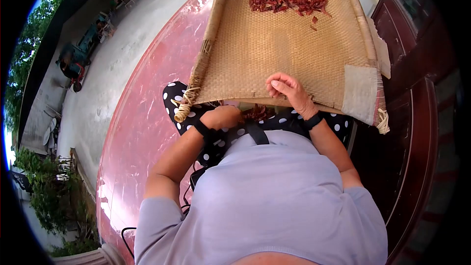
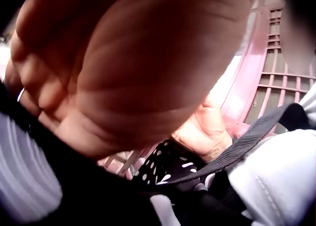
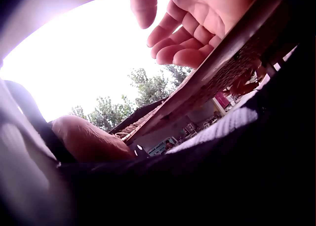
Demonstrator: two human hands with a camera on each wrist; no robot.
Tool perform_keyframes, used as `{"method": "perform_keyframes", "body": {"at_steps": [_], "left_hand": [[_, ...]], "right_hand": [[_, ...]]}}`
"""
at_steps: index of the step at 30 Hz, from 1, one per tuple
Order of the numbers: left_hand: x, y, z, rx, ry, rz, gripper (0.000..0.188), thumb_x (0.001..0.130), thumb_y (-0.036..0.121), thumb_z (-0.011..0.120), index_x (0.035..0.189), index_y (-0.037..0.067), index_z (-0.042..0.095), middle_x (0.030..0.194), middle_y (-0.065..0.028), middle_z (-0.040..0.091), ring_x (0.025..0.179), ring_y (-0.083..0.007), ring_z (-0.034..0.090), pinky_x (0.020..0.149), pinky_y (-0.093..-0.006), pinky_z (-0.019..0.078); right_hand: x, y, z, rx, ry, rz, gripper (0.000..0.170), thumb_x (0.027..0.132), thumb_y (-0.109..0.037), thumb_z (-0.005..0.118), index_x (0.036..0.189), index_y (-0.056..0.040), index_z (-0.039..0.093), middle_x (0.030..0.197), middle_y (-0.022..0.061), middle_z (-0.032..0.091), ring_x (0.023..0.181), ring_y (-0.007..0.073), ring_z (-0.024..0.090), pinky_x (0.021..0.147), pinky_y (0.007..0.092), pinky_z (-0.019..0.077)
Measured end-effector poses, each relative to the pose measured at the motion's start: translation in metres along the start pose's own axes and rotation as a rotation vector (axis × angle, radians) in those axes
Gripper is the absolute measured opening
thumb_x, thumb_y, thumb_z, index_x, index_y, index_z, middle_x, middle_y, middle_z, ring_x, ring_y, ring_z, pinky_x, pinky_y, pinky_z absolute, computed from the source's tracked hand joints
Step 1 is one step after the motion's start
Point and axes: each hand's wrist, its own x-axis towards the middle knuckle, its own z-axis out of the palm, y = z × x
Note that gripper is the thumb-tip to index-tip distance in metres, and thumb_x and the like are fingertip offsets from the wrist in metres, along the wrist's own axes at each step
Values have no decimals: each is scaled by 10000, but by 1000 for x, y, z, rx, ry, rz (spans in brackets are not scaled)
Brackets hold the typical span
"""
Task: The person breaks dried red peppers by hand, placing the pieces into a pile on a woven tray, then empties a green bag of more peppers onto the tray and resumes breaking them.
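A woven winnowing tray [image 1: 255, 59] slopes away from the person's lap, with a pile of dried red chillies [image 1: 289, 0] at its far end. More dried chillies [image 1: 257, 113] show on the lap, below the tray's near edge. Just over that edge is the right hand [image 1: 289, 91], its fingers loosely bent and its thumb apart; nothing shows between them in the right wrist view. The left hand [image 1: 223, 117] is low at the lap, beside the lap chillies and under the tray's near edge. Its fingertips are hidden, and I cannot tell whether it holds anything.
A pink table or sheet-like surface [image 1: 152, 98] spreads to the left of the tray. Dark red wooden furniture [image 1: 417, 132] stands close on the right. A black cable [image 1: 125, 238] lies near the left sleeve. Farther off are a concrete yard [image 1: 113, 59] and machinery [image 1: 81, 56].
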Motion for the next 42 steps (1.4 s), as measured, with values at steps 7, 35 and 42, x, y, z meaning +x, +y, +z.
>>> {"method": "perform_keyframes", "body": {"at_steps": [7,35,42], "left_hand": [[16,-7,-8,38,-8,-23,244,872,186,589,1036,26,674,932,-196,680,903,-353,651,783,-413,503],[31,-181,-42,-874,-256,-15,381,861,90,578,1225,-8,520,913,-76,654,741,-171,622,660,-328,544],[70,-169,19,-635,-367,-85,480,841,92,606,1287,8,449,880,-91,649,711,-179,621,624,-332,535]], "right_hand": [[-2,-6,4,-16,32,1,210,985,-213,536,1063,-45,634,899,22,652,783,93,613,722,239,512],[13,-56,-6,23,171,-27,213,957,-206,527,1017,-21,615,908,62,628,794,137,587,737,285,481],[23,-55,-4,-69,140,58,201,951,-182,541,1021,-7,611,916,72,628,804,142,588,747,289,486]]}}
